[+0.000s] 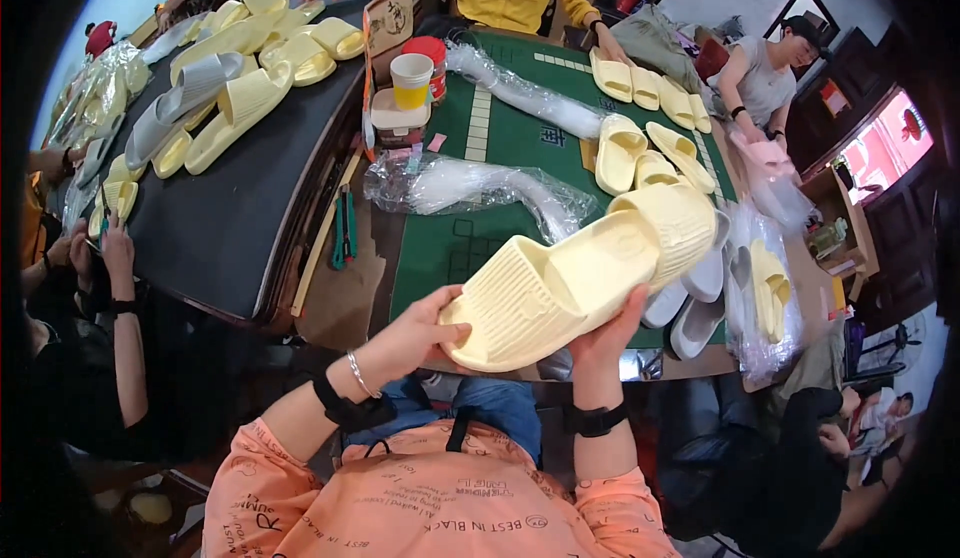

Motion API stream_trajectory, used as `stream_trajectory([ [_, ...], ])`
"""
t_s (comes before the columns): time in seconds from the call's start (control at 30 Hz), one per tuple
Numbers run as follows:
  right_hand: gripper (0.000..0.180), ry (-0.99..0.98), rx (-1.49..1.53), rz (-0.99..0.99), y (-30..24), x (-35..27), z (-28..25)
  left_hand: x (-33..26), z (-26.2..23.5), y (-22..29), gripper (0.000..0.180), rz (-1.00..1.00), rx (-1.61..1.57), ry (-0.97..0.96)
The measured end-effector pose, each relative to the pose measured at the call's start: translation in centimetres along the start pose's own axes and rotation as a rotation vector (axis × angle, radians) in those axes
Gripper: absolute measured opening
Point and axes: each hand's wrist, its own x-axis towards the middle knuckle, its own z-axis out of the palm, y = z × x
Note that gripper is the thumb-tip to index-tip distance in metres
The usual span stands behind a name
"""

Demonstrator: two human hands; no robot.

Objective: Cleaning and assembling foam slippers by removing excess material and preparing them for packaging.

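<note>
Both hands hold a pale yellow slide (585, 278) sole-up above the near edge of the green table (500, 138). The left hand (415, 333) has its fingers curled around the slide's heel end, thumb on the ribbed sole, and the right hand (610, 333) grips the slide's lower edge from beneath, fingers closed. More slides (650, 148) and clear plastic bags (470, 188) lie on the table beyond.

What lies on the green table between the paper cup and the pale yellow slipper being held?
In the head view, a crumpled clear plastic bag lies between the paper cup and the held slipper.
</note>
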Motion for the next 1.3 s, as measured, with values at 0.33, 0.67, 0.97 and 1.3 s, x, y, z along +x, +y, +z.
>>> stream_trajectory([
  [0.33,0.064,-0.472,0.015,0.498,-2.6,2.9,-3.5,-2.2,-6.3,12.5,0.046,0.078,1.081,-0.402],
  [0.67,0.041,-0.25,-0.537,0.445,6.3,2.6,-6.7,12.0,-8.1,10.1,0.027,0.226,1.607,-0.17],
  [0.97,0.036,-0.073,-1.228,-0.159,8.6,3.4,-7.7,17.0,-8.2,6.1,0.03,0.289,1.557,0.062],
  [1.3,0.015,0.255,-1.693,-0.567,1.1,5.3,-8.4,14.8,2.6,4.5,0.031,0.868,1.625,0.021],
])
